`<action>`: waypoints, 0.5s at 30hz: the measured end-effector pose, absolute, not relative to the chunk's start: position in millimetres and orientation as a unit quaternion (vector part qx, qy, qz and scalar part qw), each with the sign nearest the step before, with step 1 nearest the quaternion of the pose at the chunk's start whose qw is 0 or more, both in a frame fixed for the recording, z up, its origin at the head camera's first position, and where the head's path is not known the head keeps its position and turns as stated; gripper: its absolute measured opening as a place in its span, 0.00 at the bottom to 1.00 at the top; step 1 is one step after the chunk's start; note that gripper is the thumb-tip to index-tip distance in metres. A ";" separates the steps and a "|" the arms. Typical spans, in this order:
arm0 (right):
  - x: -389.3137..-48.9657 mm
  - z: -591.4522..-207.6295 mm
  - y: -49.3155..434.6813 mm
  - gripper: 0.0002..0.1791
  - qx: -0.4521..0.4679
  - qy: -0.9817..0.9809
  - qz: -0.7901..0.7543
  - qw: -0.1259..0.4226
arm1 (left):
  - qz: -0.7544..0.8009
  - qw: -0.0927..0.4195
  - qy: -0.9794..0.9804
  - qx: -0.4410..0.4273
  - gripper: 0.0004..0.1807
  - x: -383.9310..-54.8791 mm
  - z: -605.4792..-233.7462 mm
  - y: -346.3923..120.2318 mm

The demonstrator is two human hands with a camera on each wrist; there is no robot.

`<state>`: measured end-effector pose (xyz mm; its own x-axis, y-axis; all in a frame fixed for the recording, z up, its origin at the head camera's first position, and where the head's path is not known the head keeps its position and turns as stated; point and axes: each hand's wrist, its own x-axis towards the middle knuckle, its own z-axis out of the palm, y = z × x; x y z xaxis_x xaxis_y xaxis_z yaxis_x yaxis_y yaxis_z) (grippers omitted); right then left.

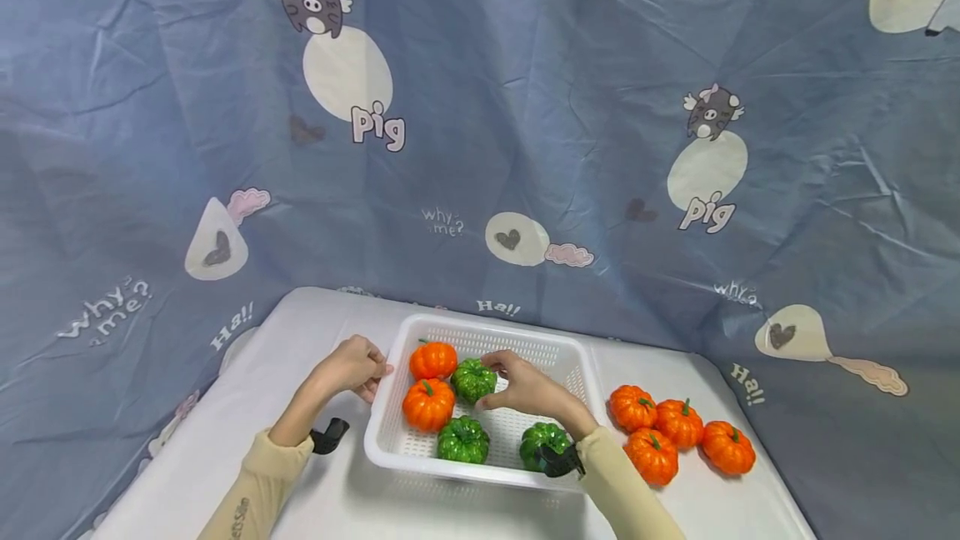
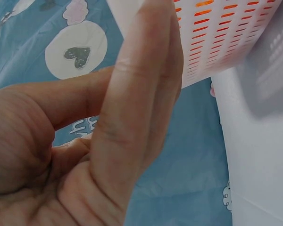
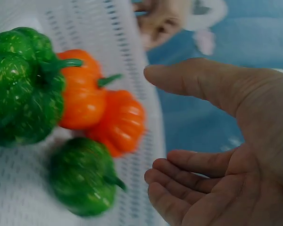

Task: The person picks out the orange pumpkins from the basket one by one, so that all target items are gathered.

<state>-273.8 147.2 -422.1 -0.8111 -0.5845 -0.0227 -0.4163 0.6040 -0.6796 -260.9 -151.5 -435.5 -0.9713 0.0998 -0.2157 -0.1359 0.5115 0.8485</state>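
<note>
A white perforated plastic basket (image 1: 480,468) stands on the table, holding two orange toy pumpkins (image 1: 429,405) and three green ones, one of them a green pumpkin (image 1: 474,380) near the middle. Over the basket, my right hand (image 1: 531,388) spreads thumb and fingers apart beside that green pumpkin. The right wrist view shows a gap between this hand (image 3: 226,146) and the pumpkins, and nothing in its palm. My left hand (image 1: 351,368) is at the basket's left rim. Its fingers (image 2: 132,94) extend along the outer wall, seemingly touching it; the thumb tip is hidden behind them.
Several more orange pumpkins (image 1: 652,457) lie on the white table (image 1: 315,490) to the right of the basket. A blue cloth (image 1: 465,148) printed with pigs and lettering hangs behind the table. Each wrist wears a black band with a camera mount (image 1: 330,436).
</note>
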 end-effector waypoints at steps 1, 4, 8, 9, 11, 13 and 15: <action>-277.7 -424.2 138.8 0.39 -0.280 0.889 -0.336 0.136 | 0.495 0.119 0.861 -0.011 0.07 -261.2 -435.5 -151.5; -286.9 -433.2 117.1 0.40 -0.271 0.897 -0.304 0.172 | 0.499 0.121 0.858 -0.012 0.07 -262.0 -436.1 -151.5; -293.0 -442.2 96.2 0.37 -0.275 0.903 -0.268 0.194 | 0.504 0.123 0.855 -0.013 0.07 -262.3 -437.0 -151.0; -293.8 -443.5 91.8 0.31 -0.281 0.903 -0.259 0.196 | 0.504 0.122 0.855 -0.012 0.07 -262.4 -437.1 -150.8; -295.5 -444.8 84.2 0.23 -0.288 0.908 -0.235 0.194 | 0.503 0.121 0.856 -0.011 0.07 -262.3 -437.0 -151.0; -296.1 -446.0 77.6 0.18 -0.287 0.913 -0.216 0.194 | 0.501 0.121 0.857 -0.012 0.07 -262.3 -436.5 -151.8; -295.3 -447.7 72.2 0.17 -0.286 0.916 -0.203 0.197 | 0.498 0.120 0.859 -0.014 0.07 -261.9 -435.7 -153.2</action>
<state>-295.3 72.2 -447.7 -0.7593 -0.6031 -0.2444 -0.4431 0.7543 -0.4845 -261.9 -153.2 -435.7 -0.9707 0.0959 -0.2202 -0.1436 0.5034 0.8520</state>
